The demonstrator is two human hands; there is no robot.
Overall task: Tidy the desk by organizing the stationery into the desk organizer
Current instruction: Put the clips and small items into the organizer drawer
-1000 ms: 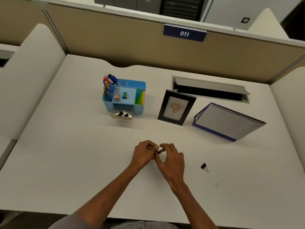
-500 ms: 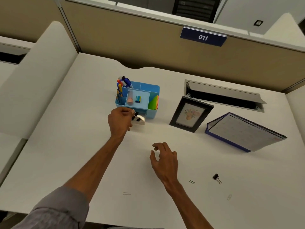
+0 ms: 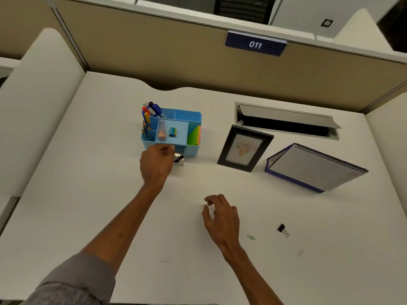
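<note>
Two bare forearms entered from the lower edge, each ending in bare hands: left hand (image 3: 156, 162), right hand (image 3: 221, 219). The left arm wore a grey sleeve (image 3: 72, 282), pushed up near the elbow. No sleeve showed on the right arm.

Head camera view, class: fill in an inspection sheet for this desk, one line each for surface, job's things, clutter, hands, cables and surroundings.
Surface: white desk, mostly bare.
Job's things: blue desk organizer holding pens, an eraser and sticky notes, its small clear drawer pulled out with binder clips inside; loose black binder clip, green paper clip and two pale paper clips lie on the desk.
Clutter: picture frame, desk calendar.
Hands: left hand at the drawer, fingers curled; right hand open above the desk, empty.
Cables: nothing seen; cable hatch open.
Surroundings: beige partition, sign 011.
</note>
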